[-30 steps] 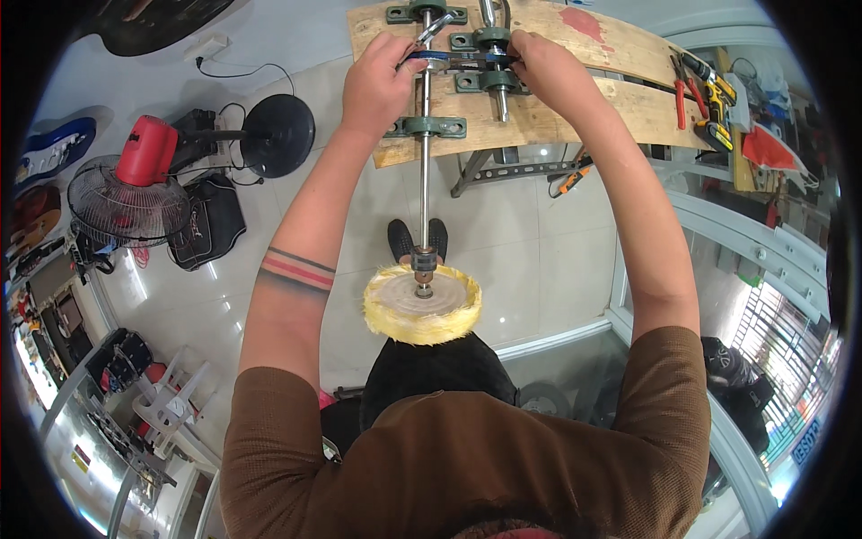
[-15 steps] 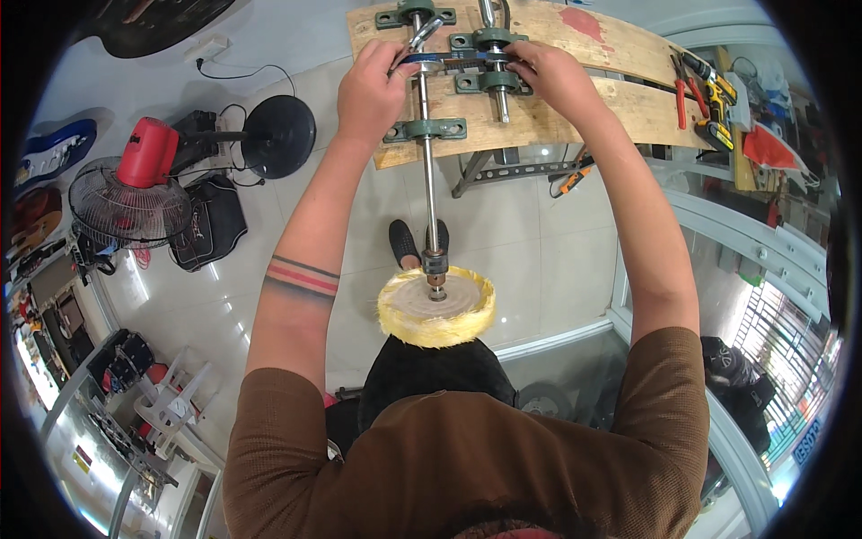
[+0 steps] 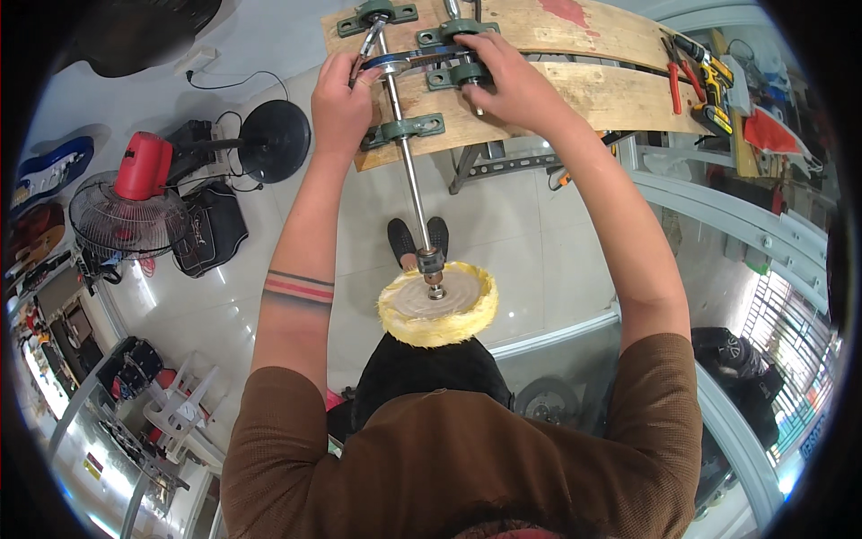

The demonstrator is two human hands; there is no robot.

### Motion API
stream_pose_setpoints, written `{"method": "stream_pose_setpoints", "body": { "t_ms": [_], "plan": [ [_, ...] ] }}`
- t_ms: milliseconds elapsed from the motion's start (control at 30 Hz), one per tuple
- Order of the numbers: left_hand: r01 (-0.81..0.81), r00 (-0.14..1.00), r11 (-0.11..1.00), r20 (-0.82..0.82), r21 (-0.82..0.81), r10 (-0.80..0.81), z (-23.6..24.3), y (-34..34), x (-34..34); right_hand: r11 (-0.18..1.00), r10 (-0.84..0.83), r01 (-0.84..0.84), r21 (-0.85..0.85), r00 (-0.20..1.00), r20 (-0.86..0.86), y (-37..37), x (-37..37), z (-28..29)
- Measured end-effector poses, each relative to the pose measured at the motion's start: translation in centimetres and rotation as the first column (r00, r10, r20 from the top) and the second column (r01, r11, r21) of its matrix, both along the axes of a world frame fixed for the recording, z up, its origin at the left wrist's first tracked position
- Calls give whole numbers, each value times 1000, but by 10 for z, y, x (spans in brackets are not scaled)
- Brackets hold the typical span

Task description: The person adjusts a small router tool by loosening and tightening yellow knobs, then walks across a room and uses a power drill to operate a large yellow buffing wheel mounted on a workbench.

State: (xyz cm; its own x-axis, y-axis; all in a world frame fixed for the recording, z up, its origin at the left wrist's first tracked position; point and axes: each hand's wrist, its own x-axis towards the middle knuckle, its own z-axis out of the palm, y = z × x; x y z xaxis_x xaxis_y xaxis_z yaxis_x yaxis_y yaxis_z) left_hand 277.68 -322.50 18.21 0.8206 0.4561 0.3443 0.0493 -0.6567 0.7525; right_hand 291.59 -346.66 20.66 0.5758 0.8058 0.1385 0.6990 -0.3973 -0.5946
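Observation:
My left hand (image 3: pixel 343 94) is closed round a silver hand tool (image 3: pixel 373 38) of unclear kind, its thumb beside the pulley (image 3: pixel 391 67) on a long steel shaft (image 3: pixel 410 171). A dark blue belt (image 3: pixel 422 58) runs from that pulley toward a short second shaft. My right hand (image 3: pixel 512 88) spans the green bearing block (image 3: pixel 440 79) there, fingers over the belt and thumb spread apart near the shaft's end. The long shaft passes through another green bearing block (image 3: pixel 422 127) to a chuck (image 3: pixel 431 261) bearing a yellow-edged buffing wheel (image 3: pixel 437 310) above my lap.
The wooden bench (image 3: pixel 575 99) has a gap between its planks. Red-handled pliers (image 3: pixel 673 81) and a yellow-black cordless drill (image 3: pixel 716 90) lie at its right end. A red fan (image 3: pixel 144 162) stands at left, and a glass case (image 3: pixel 575 368) lies at right.
The bench and both hands have shifted left in view. My right hand has moved from the belt's side to across the bearing block, its thumb now lower by the short shaft's end.

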Motion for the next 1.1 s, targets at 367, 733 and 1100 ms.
{"method": "stream_pose_setpoints", "body": {
  "t_ms": [367, 733, 1100],
  "plan": [
    [9, 997, 992, -80, -129, -19, -1, 8, -6, 997, -35, 25, 71, 990, 140, 2, 5, -13],
    [-16, 990, 987, -141, -162, -7, -19, 14, -11, 951, -62, 59, 303, 998, 3, -1, -3, -22],
    [157, 988, 962, 38, -222, -152, -21, 33, 2, 932, -64, 26, 362, 994, 91, -8, 8, -49]
  ]
}}
